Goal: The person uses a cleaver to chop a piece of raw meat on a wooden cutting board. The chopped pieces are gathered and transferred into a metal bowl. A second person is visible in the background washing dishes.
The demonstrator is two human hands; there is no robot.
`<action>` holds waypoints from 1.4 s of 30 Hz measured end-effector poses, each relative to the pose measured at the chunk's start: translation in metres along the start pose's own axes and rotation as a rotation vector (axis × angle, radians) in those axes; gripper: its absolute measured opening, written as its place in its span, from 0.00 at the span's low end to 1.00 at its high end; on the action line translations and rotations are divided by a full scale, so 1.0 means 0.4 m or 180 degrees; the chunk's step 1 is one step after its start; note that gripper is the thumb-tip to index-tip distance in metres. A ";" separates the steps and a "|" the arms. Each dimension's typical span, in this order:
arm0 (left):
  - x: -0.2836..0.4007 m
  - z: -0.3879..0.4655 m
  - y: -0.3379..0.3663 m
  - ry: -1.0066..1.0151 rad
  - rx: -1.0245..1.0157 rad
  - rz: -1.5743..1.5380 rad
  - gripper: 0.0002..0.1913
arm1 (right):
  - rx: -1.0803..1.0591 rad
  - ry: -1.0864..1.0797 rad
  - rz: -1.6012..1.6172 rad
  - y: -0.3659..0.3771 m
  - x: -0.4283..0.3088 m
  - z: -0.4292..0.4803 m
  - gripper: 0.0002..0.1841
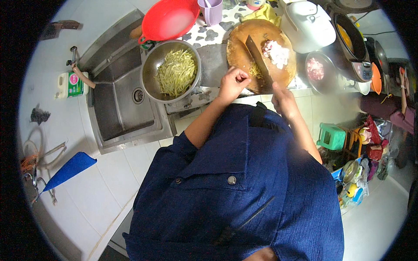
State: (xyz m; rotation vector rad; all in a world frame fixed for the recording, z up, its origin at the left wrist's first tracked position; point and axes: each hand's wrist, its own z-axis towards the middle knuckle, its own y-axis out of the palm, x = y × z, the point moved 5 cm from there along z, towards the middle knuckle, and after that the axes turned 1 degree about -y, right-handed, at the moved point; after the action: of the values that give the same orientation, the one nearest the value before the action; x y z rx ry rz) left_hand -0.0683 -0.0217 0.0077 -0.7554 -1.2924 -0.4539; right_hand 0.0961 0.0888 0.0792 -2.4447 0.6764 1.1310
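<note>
My right hand point(284, 101) grips the handle end of a cleaver point(258, 60), whose broad dark blade slants across the round wooden chopping board point(236, 42). A small heap of finely chopped yellowish bits point(255, 70) lies left of the blade, close to the board's near edge. Right of the blade sits a pile of pale, whitish-pink cut pieces point(276, 54). At the board's left edge my left hand point(233, 84) hovers near the chopped bits, fingers curled, with nothing visible in them.
A steel bowl of pale green shreds point(176, 73) stands left, beside the sink point(130, 107). Behind it are a red basin point(171, 19) and purple cup point(211, 13). Rightward are a white appliance point(308, 27), a bowl of pinkish minced meat point(315, 69), an open cooker point(351, 42) and another person's arm point(403, 88).
</note>
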 end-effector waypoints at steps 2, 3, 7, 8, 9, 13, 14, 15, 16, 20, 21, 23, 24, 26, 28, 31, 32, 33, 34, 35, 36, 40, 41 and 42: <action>0.007 0.000 -0.008 0.0195 -0.0270 0.0208 0.05 | 0.0096 -0.0060 0.0092 0.006 -0.009 -0.005 0.26; 0.010 -0.005 -0.008 0.0275 -0.0387 0.0301 0.04 | 0.0132 -0.0078 0.0117 0.007 -0.010 -0.012 0.26; 0.007 -0.004 -0.014 0.0139 -0.0333 0.0399 0.03 | 0.0157 -0.0333 0.0240 -0.006 -0.013 -0.022 0.27; 0.012 -0.003 -0.012 0.0196 -0.0289 0.0524 0.03 | 0.0151 -0.0184 0.0169 -0.009 -0.005 -0.018 0.26; 0.019 0.000 -0.008 0.0256 -0.0242 0.0649 0.03 | 0.0146 -0.0039 0.0097 -0.012 0.003 -0.012 0.24; 0.056 0.012 0.008 0.0486 0.0017 0.1110 0.04 | 0.0094 -0.0169 0.0033 -0.010 0.033 0.003 0.23; 0.055 0.017 0.022 0.0532 0.0045 0.1102 0.05 | 0.0073 -0.0245 0.0097 -0.014 0.041 0.009 0.21; 0.052 0.024 0.034 0.0571 0.0075 0.1103 0.07 | 0.0132 -0.0244 0.0138 -0.011 0.033 0.003 0.20; 0.050 0.027 0.044 0.0609 0.0104 0.1105 0.08 | 0.0190 -0.0243 0.0180 -0.004 0.018 -0.007 0.21; 0.070 0.001 0.073 0.1301 -0.0216 0.0962 0.14 | 0.0298 -0.0339 -0.0378 -0.028 0.045 0.028 0.25; 0.067 -0.003 0.078 0.1269 -0.0454 0.0980 0.16 | 0.0385 -0.0448 -0.0662 -0.025 0.039 0.027 0.25; 0.062 0.005 0.093 0.1108 -0.0509 0.1297 0.17 | 0.0419 -0.0525 -0.0946 -0.012 0.029 0.017 0.24; 0.065 0.016 0.099 0.1027 -0.0497 0.1447 0.17 | 0.0367 -0.0508 -0.0953 -0.003 0.013 0.010 0.24; 0.073 0.020 0.099 0.1173 -0.0235 0.1458 0.16 | 0.0246 -0.0473 -0.1041 0.022 0.009 0.003 0.24; 0.058 0.023 0.094 0.1058 -0.0045 0.1375 0.14 | 0.0233 -0.0427 -0.0968 0.021 0.022 0.012 0.23; 0.046 0.036 0.086 0.0764 -0.0311 0.1544 0.11 | 0.0300 -0.0111 -0.0821 0.003 0.011 0.011 0.23; 0.046 0.038 0.087 0.0828 -0.0276 0.1389 0.07 | 0.0343 -0.0139 -0.0783 -0.008 0.023 0.018 0.23; 0.043 0.040 0.084 0.0782 -0.0272 0.1235 0.06 | 0.0383 -0.0176 -0.0743 -0.018 0.034 0.024 0.24; 0.040 0.041 0.081 0.0736 -0.0266 0.1082 0.05 | 0.0495 -0.0460 -0.0818 -0.024 0.038 0.030 0.24; 0.037 0.042 0.077 0.0689 -0.0259 0.0928 0.04 | 0.0514 -0.0543 -0.0820 -0.026 0.046 0.034 0.24; 0.039 0.044 0.068 0.0810 -0.0180 0.0696 0.03 | 0.0535 -0.0630 -0.0819 -0.024 0.044 0.035 0.25; 0.033 0.034 0.041 0.0627 0.0052 0.0034 0.06 | 0.0380 -0.0387 -0.0593 -0.013 0.032 0.017 0.24; 0.034 0.033 0.029 0.0672 0.0148 0.0045 0.06 | 0.0265 -0.0298 -0.0491 -0.005 0.028 0.013 0.24; 0.040 0.030 0.019 0.0707 0.0242 0.0042 0.05 | 0.0157 -0.0196 -0.0398 0.001 0.025 0.005 0.24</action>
State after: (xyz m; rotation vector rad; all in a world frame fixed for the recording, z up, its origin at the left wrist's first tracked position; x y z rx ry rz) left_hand -0.0675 -0.0064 0.0224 -0.6306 -1.0904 -0.4620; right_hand 0.1002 0.0869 0.0700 -2.3646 0.5189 1.1222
